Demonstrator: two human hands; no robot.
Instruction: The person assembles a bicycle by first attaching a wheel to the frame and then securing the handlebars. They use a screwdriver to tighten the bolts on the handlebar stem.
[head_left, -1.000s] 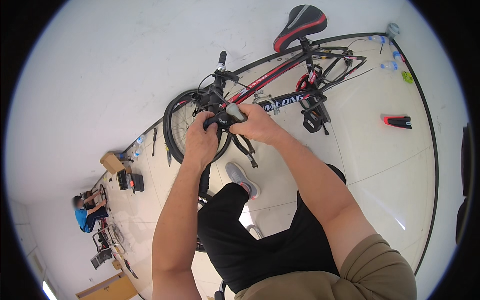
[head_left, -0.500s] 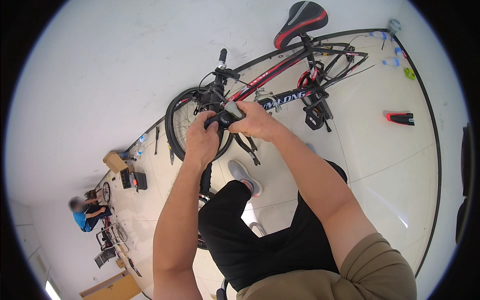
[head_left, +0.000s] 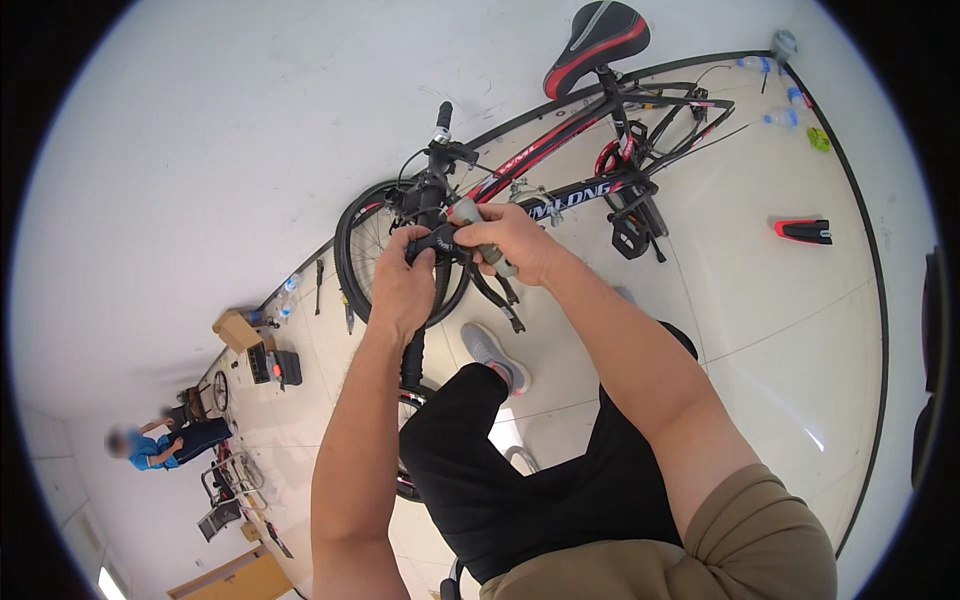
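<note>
A black-and-red bicycle (head_left: 565,203) leans near the wall, its rear wheel off the frame. My left hand (head_left: 402,278) is closed around a black shifter-like fitting (head_left: 432,243) at the handlebar, thumb and fingers pinching it. Right beside it, my right hand (head_left: 515,240) grips a grey, rounded tool handle (head_left: 468,212), whose lower end shows below the fingers. The tool's working tip is hidden. Under my hands is the front wheel (head_left: 352,235), and a black handlebar grip (head_left: 412,360) extends toward my knee.
A red-and-black mudguard-like piece (head_left: 803,231) lies on the floor at right. Plastic bottles (head_left: 780,117) stand near the far right corner. At left are a cardboard box (head_left: 235,330), a dark toolbox (head_left: 287,367) and a co-worker in blue (head_left: 155,450) beside bicycle parts.
My right hand has turned the grey tool, so more of its length now shows. My left hand keeps its hold. The co-worker at far left has risen more upright.
</note>
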